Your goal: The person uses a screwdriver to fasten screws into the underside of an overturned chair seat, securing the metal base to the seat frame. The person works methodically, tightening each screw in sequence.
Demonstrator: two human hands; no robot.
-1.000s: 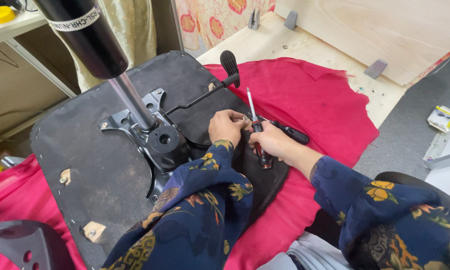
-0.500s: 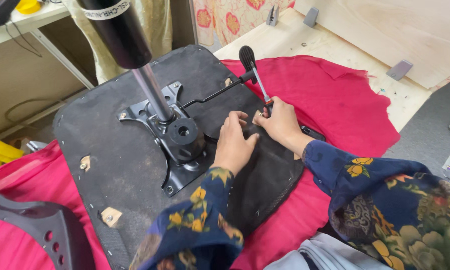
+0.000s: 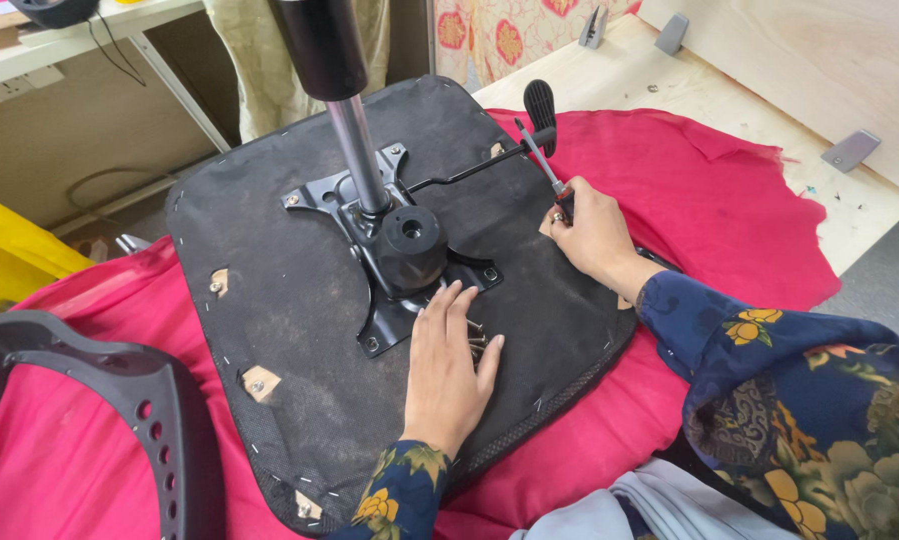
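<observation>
Head view shows the right hand with its grip pressed together around the dark handle of a screwdriver, whose steel shaft rises up and away from the knuckles toward the paddle end of the black lever. Ahead of that grip, toward the middle of the upturned seat base, sits the black mounting plate with its gas-lift column. The left hand lies flat with its grip spread, fingers covering a small cluster of loose screws just beside the plate's near corner; it pinches nothing.

To work this well, I judge the spread hand should close on a single screw rather than rake several, since the rest could roll off the curved fabric onto the red cloth below. The screwdriver tip is pointing away from the plate, so the holding grip needs to turn the shaft downward and stand it square over a plate hole before any pressure is applied. A steadying palm on the seat base would stop it rocking.
</observation>
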